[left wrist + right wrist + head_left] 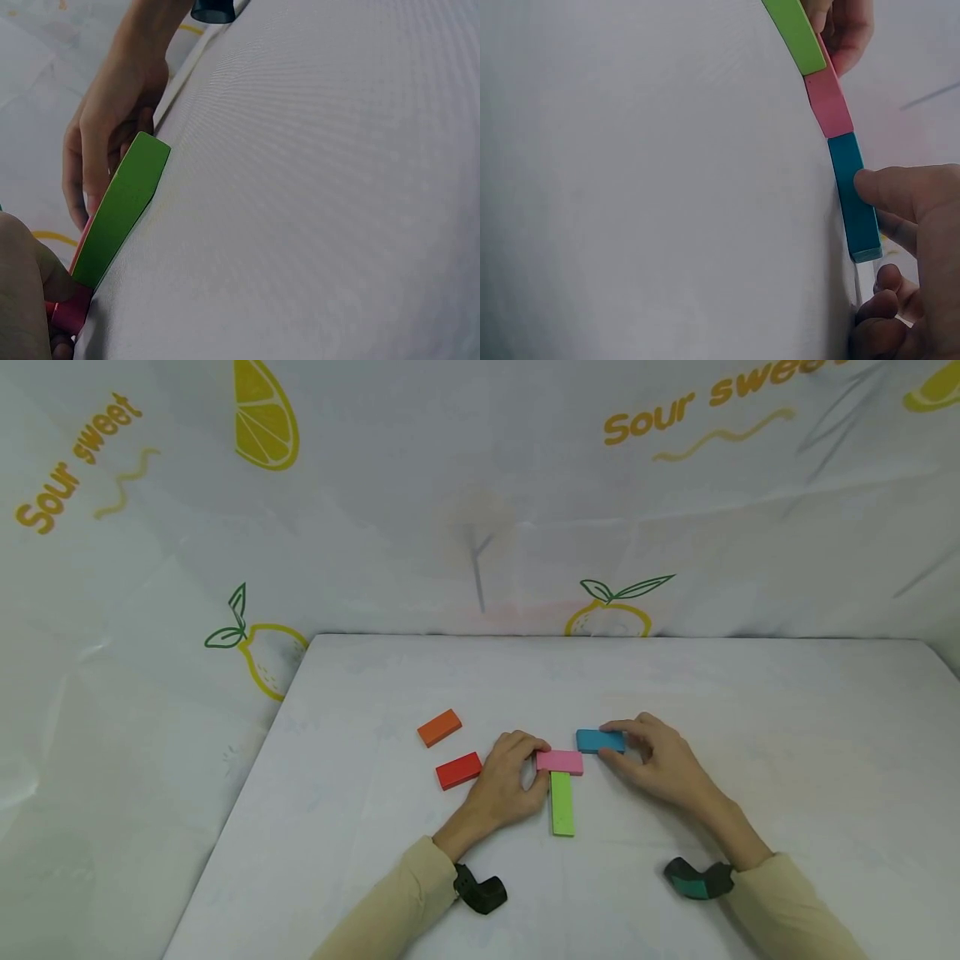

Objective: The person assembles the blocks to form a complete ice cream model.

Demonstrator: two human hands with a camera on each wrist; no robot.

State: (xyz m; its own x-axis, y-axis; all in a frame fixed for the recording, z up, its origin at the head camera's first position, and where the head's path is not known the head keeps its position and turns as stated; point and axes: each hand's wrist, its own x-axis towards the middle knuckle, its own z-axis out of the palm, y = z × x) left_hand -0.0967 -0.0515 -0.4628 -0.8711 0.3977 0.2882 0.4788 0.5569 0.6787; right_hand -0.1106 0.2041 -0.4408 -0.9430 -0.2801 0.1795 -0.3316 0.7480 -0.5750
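Observation:
A pink block [559, 763] lies crosswise at the far end of a lime green block [562, 804], the two forming a T. My left hand [507, 783] pinches the pink block at its left end, thumb on the near side and fingers on the far side. To the right, my right hand [662, 761] holds a blue block [590, 741] by its right end between thumb and fingers. The blue block sits slightly farther back than the pink one, its left end close to the pink block's right end. In the right wrist view the thumb presses the blue block's [847, 169] long side.
An orange block [439, 727] lies at the back left on the white table [750, 693]. A red block [458, 771] is just left of my left hand. A printed cloth [420, 485] hangs behind the table's far edge.

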